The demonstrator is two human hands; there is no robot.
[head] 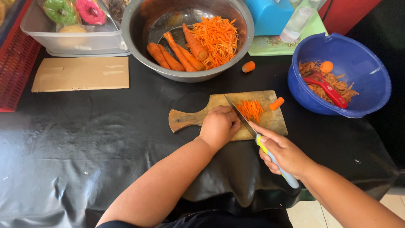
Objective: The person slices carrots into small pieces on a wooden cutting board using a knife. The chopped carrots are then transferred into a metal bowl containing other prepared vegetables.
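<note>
A black, slightly wrinkled sheet covers the worktop (84, 139), with glossy patches where light falls on it. At its middle lies a wooden cutting board (270, 120) with a handle pointing left. On the board sits a small heap of carrot shreds (251, 109), and a short carrot stub (276, 103) rests at the board's right edge.

The left hand (219, 126) is curled into a loose fist, knuckles down on the board just beside the shreds; its grip is pressed together, and whether it pinches anything underneath cannot be told. The right hand (282, 153) has its grip wrapped tight around the pale green-and-white handle of a knife (244, 120), whose blade slants up and left across the board, its edge running between the fist and the shreds.

Behind the board stands a large steel bowl (139, 25) holding whole peeled carrots (175, 57) and a mound of shredded carrot (217, 38). Another carrot stub (248, 66) lies on the sheet just beside that bowl. To the right a blue plastic bowl (371, 80) holds carrot peelings and a red peeler (325, 86). At far left lie a flat piece of cardboard (80, 74), a clear plastic tub (71, 40) with wrapped items, and a red crate (14, 71). A pale tiled floor (303, 215) shows at lower right.
</note>
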